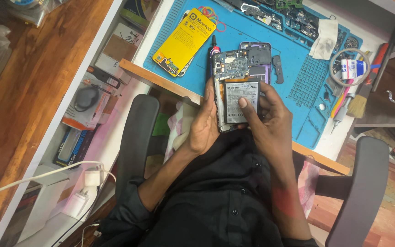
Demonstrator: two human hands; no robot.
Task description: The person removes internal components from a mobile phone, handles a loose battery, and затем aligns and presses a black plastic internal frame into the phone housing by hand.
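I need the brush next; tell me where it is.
In the head view, the brush lies at the right edge of the blue mat, beside the screwdriver.

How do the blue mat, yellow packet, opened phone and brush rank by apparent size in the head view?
1. blue mat
2. opened phone, closer to the camera, so unsure against the packet
3. yellow packet
4. brush

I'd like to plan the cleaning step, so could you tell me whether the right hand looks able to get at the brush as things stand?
Probably yes, once freed. The right hand is pressing on the phone, but the brush lies uncovered at the mat's right edge, on that hand's side, with nothing between them.
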